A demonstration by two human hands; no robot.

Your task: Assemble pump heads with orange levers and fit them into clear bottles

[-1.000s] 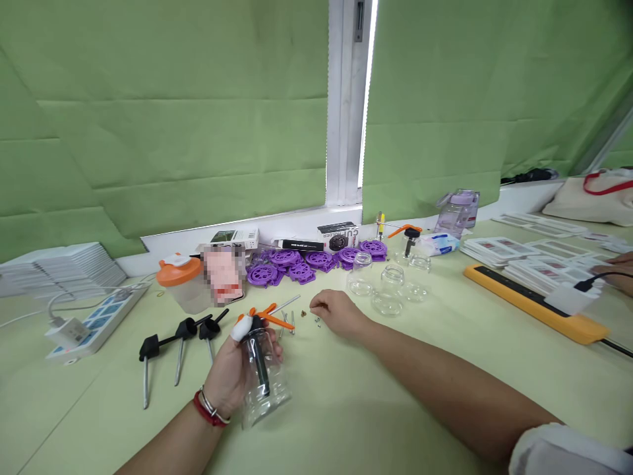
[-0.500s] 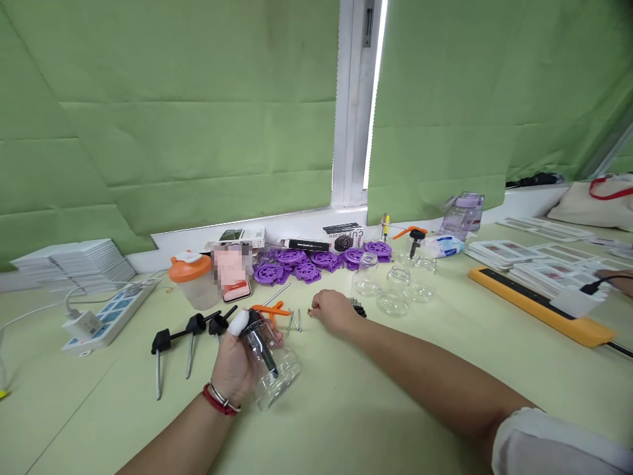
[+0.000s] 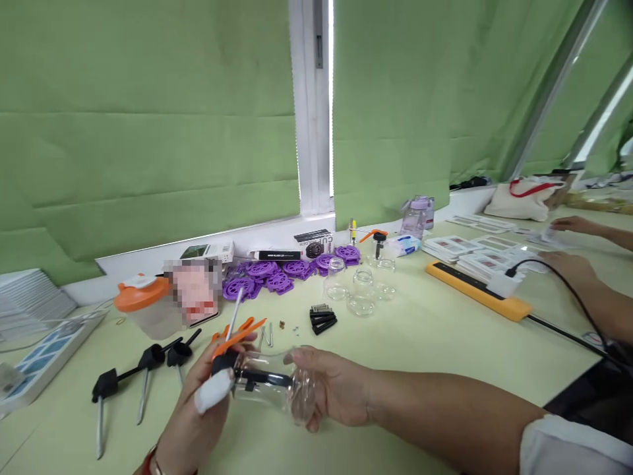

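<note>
Between my hands a clear jar (image 3: 270,359) lies tilted on its side. It has a black cap (image 3: 225,361) with a dark stem inside the jar; an orange lever (image 3: 242,335) and a pale rod rise beside the cap. My left hand (image 3: 205,402), its thumb wrapped in white, grips the cap end. My right hand (image 3: 336,386) is closed around the jar's base. Just beyond the jar lie thin metal pins (image 3: 268,335), small brass-coloured bits (image 3: 281,324) and a pile of black pieces with springs (image 3: 323,318). Black cup-shaped parts with metal rods (image 3: 152,357) lie to the left.
Purple wheel-like parts (image 3: 264,270) are heaped near the wall. Several clear jars (image 3: 362,284) stand right of them. An orange-lidded cup (image 3: 148,310) and a white power strip (image 3: 44,359) are at left. A yellow power strip (image 3: 475,289) lies at right, near another person's hands (image 3: 568,267).
My right hand has left the small parts on the table and now holds the jar's base. The jar has turned closer to horizontal. The view has swung right.
</note>
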